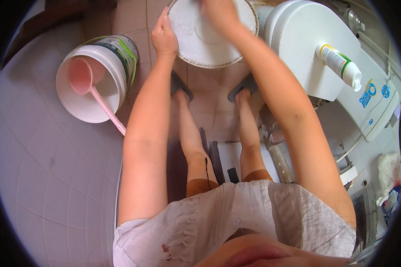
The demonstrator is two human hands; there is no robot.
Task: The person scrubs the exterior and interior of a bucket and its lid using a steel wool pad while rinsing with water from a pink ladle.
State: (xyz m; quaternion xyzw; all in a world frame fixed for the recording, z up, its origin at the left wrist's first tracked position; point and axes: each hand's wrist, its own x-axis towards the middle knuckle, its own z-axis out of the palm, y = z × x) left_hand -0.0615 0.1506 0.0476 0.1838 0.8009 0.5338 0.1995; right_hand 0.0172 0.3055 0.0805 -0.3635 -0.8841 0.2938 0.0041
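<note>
A round white plastic lid (200,42) with a ribbed rim lies at the far middle, its top edge cut off by the picture. On its left rim rests my left hand (165,36), gripping the edge with the fingers held together. My right hand (219,17) is over the lid's upper face, smeared by motion and partly outside the picture. Its fingers and anything in them cannot be made out. What lies under the lid is hidden.
Left stands a white bucket (96,113) with a green strap, holding a pink long-handled dipper (81,75). At right, a white toilet (294,44) has a white-and-green bottle (336,62) on its lid. My slippered feet (243,91) are on the tiles below.
</note>
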